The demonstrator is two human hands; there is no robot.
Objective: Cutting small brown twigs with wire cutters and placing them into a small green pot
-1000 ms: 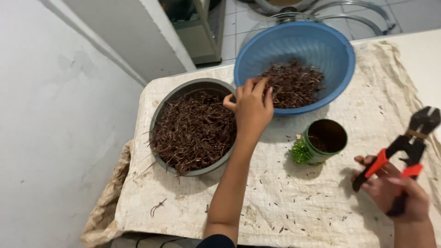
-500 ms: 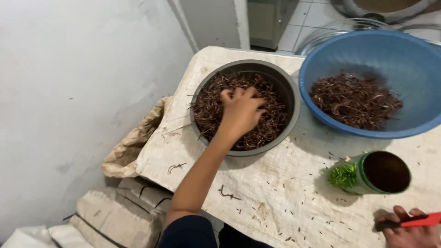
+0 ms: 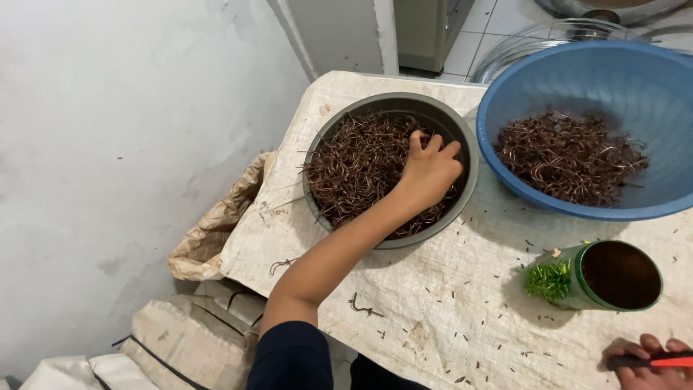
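My left hand (image 3: 427, 170) reaches into a grey metal bowl (image 3: 462, 133) and closes its fingers on the tangled brown wire pieces (image 3: 357, 170) inside. The hand sits at the right side of the pile. My right hand (image 3: 650, 362) shows only at the bottom right edge, wrapped around the red handle of a cutting tool (image 3: 668, 359); the tool's head is out of view. A blue plastic basin (image 3: 577, 79) to the right holds more brown wire pieces (image 3: 567, 155).
A green can (image 3: 606, 278) lies on its side near the right hand, green bristles beside it. A pale woven sack cloth (image 3: 447, 303) covers the table, strewn with wire bits. Sacks (image 3: 209, 231) hang off the left edge beside a grey wall.
My left hand went from the blue basin's rim to the grey bowl and dug into the wire. The view swung left, so the tool in my right hand mostly left the frame.
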